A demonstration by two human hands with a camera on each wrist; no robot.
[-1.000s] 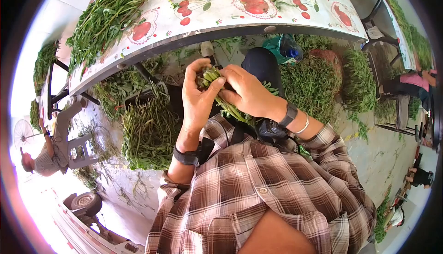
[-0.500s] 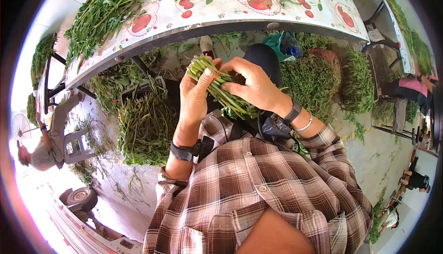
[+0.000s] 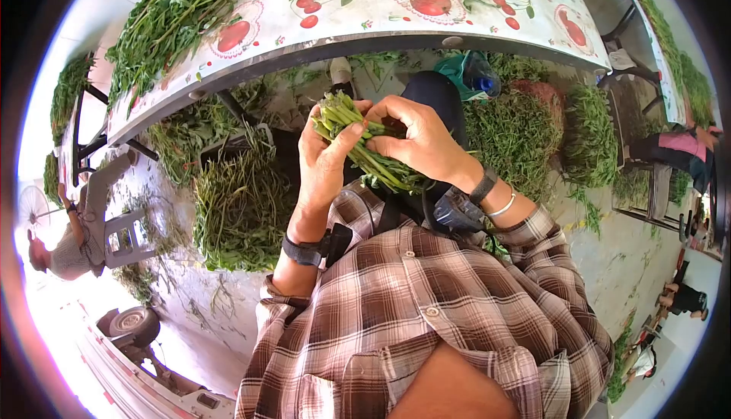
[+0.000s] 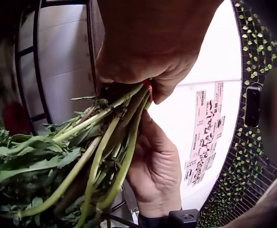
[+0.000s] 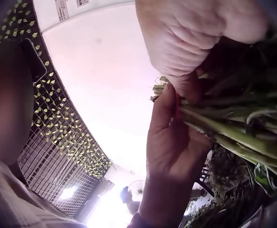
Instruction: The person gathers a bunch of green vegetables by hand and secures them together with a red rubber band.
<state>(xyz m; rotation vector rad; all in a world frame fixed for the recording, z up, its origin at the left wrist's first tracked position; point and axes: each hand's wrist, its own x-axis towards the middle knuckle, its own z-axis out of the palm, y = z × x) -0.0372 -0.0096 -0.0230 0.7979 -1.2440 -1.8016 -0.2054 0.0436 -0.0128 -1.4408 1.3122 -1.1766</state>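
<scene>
A bunch of leafy green stems lies slanted between both hands in the head view, its cut ends at the upper left. The left hand grips it near those ends, thumb across the stems. Fingers of the right hand curl in and pinch at the bunch beside a red band. That red band shows round the stems in the left wrist view, partly covered by fingers. In the right wrist view the stems spread rightward from the band.
Beyond the hands stands a fruit-patterned table with greens on its left end. Heaped greens lie left of the knees, others right, near a teal bag. A person is at far left.
The bunch has turned and risen, so its stems and red band came into view; both hands shifted with it. Over the last half second it tilted slightly, still held by both hands.
</scene>
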